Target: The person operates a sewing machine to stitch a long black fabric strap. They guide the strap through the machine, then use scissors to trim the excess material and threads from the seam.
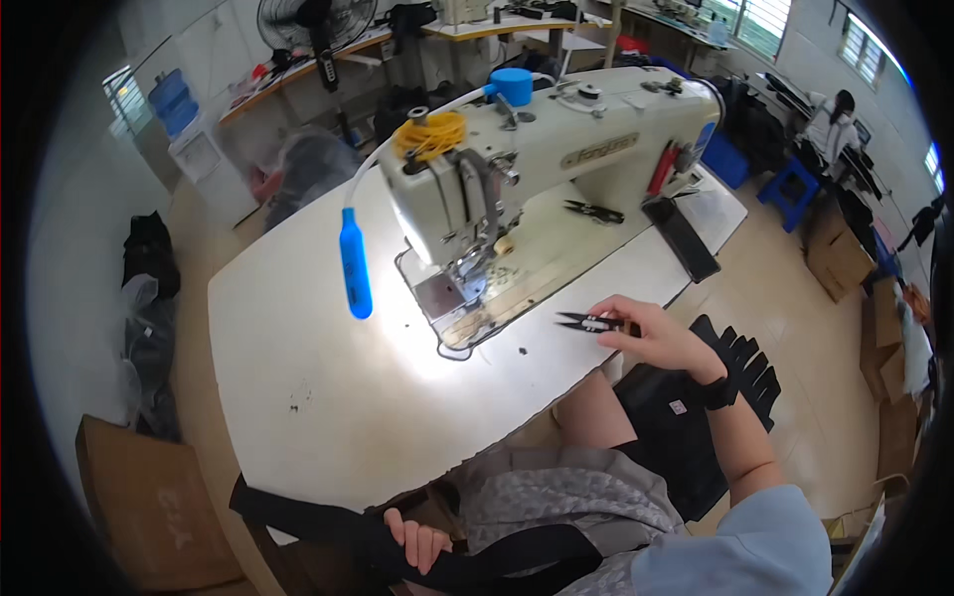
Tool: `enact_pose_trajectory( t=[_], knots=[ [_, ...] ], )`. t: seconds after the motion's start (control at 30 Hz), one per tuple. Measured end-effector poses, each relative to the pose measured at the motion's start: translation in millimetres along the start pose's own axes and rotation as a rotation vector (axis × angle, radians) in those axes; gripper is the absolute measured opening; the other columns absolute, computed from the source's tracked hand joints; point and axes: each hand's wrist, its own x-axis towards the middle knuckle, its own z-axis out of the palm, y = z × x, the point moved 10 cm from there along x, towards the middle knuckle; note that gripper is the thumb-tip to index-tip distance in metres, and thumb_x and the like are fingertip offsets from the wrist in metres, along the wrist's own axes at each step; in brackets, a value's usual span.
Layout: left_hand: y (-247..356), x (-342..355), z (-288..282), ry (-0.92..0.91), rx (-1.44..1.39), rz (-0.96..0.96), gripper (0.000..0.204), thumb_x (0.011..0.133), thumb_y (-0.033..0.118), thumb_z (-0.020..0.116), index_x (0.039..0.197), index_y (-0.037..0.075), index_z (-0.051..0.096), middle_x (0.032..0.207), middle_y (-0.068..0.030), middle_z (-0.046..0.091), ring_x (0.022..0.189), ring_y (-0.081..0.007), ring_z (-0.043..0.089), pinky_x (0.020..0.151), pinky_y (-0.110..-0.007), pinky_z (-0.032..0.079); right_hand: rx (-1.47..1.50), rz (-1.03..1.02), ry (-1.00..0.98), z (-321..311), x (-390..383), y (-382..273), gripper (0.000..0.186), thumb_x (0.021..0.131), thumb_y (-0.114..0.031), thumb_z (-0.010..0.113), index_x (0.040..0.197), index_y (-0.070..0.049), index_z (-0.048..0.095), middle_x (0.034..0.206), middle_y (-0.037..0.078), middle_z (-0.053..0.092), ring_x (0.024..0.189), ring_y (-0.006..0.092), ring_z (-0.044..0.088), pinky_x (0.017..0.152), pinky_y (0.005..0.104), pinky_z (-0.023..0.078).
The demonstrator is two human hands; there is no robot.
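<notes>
My right hand (658,336) is closed round a pair of black thread snips (588,323) over the near right of the white table (298,397). The blades point left and stand slightly apart. At the table's front edge my left hand (419,542) has its fingers wrapped over a long black fabric strip (318,517), which runs across my lap. Beyond the right hand stands a cream sewing machine (556,149). A second pair of snips (594,212) lies on its bed. Right of the bed rests a black phone-like slab (682,240).
A blue lamp (355,268) on a white flexible neck hangs left of the needle. Black fabric pieces (661,417) lie beside my right leg. Cardboard boxes stand at left (149,497) and right (840,253). Another person (833,124) sits at the far right.
</notes>
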Motion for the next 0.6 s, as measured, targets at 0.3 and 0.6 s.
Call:
enact_pose_trajectory(
  t=[0.3,0.6],
  knots=[
    [-25.0,25.8,8.0,0.328,0.176,-0.096,0.027,0.100,0.023,0.038,0.077,0.008,0.040,0.057,-0.0050,0.042,0.046,-0.0152,0.042,0.053,-0.025,0.035,-0.451,0.274,0.745,-246.5,-46.2,197.0,0.032,0.084,-0.015,0.065,0.110,0.001,0.057,0.081,0.013,0.061,0.071,0.0200,0.057,0.067,0.0323,0.046],
    [-27.6,32.4,5.3,0.443,0.286,-0.029,0.028,0.101,0.022,0.033,0.080,0.007,0.043,0.056,-0.0036,0.042,0.046,-0.0136,0.042,0.050,-0.024,0.035,-0.476,0.113,0.654,-253.1,14.2,179.7,0.031,0.082,-0.012,0.064,0.108,0.004,0.059,0.094,0.022,0.065,0.086,0.0342,0.063,0.078,0.0385,0.049]
  ],
)
